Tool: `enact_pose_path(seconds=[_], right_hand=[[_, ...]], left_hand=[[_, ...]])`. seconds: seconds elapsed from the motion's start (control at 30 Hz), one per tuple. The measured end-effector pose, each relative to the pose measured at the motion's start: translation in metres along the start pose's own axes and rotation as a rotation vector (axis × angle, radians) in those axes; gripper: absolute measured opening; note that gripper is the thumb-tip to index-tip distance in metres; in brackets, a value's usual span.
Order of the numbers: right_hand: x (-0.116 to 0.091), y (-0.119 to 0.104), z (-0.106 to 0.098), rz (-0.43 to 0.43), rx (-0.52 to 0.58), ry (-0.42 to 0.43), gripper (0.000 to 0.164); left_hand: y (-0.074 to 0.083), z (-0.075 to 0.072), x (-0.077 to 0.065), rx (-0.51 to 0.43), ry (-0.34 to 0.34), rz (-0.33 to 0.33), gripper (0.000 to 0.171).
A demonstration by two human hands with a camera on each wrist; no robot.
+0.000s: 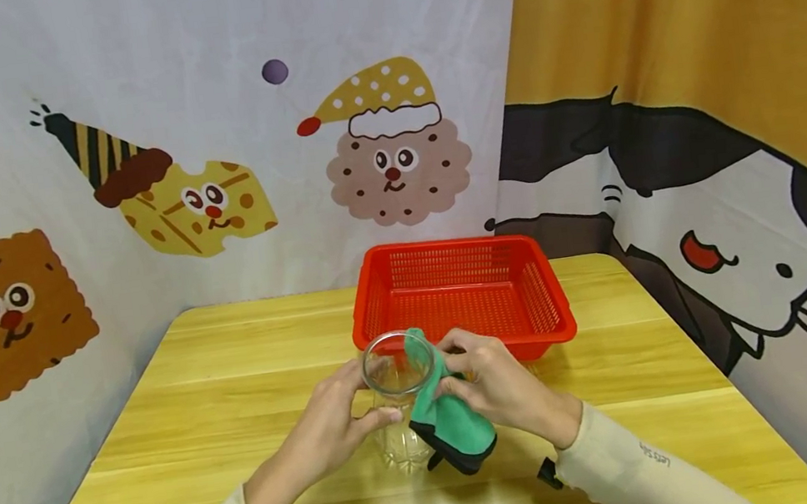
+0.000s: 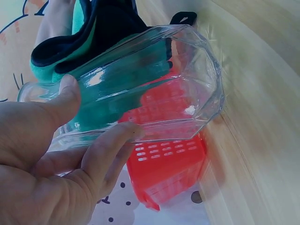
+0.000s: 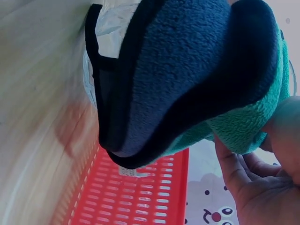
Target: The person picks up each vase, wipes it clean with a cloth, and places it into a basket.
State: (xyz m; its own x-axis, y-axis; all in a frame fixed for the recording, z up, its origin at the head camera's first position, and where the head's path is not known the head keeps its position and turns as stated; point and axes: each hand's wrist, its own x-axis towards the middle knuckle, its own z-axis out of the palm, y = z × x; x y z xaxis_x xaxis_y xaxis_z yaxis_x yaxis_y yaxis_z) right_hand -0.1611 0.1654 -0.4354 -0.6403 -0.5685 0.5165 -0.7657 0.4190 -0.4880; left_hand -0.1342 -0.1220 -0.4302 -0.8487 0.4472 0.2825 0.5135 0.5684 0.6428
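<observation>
A clear glass jar [image 1: 400,433] with a wide round mouth and a faceted base is held up over the table. My left hand [image 1: 326,421] grips it from the left, thumb on the near side; the left wrist view shows the fingers curled round the glass [image 2: 154,98]. My right hand [image 1: 490,376] pinches a green cloth [image 1: 462,421] with black edging at the jar's right side. Part of the cloth lies over the rim. In the right wrist view the cloth [image 3: 178,70] hangs from the fingers and hides most of the jar.
A red perforated plastic basket [image 1: 558,313] stands on the wooden table [image 1: 236,365] just beyond the hands. Behind the table hangs a white curtain [image 1: 201,83] with cartoon prints, and a yellow one [image 1: 686,32] is at the right.
</observation>
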Motion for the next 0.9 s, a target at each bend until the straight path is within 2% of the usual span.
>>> enact_pose_path(seconds=[0.33,0.9], right_hand=[[0.0013,0.004,-0.0011,-0.063,-0.075,-0.067,0.02],[-0.0034,0.0042,-0.0004,0.024,-0.091,-0.218,0.012]], left_hand=[[-0.0013,0.0026,0.0001,-0.008,0.002,-0.016,0.057],[-0.0025,0.0046,-0.0011,-0.018,0.006,-0.016,0.062]])
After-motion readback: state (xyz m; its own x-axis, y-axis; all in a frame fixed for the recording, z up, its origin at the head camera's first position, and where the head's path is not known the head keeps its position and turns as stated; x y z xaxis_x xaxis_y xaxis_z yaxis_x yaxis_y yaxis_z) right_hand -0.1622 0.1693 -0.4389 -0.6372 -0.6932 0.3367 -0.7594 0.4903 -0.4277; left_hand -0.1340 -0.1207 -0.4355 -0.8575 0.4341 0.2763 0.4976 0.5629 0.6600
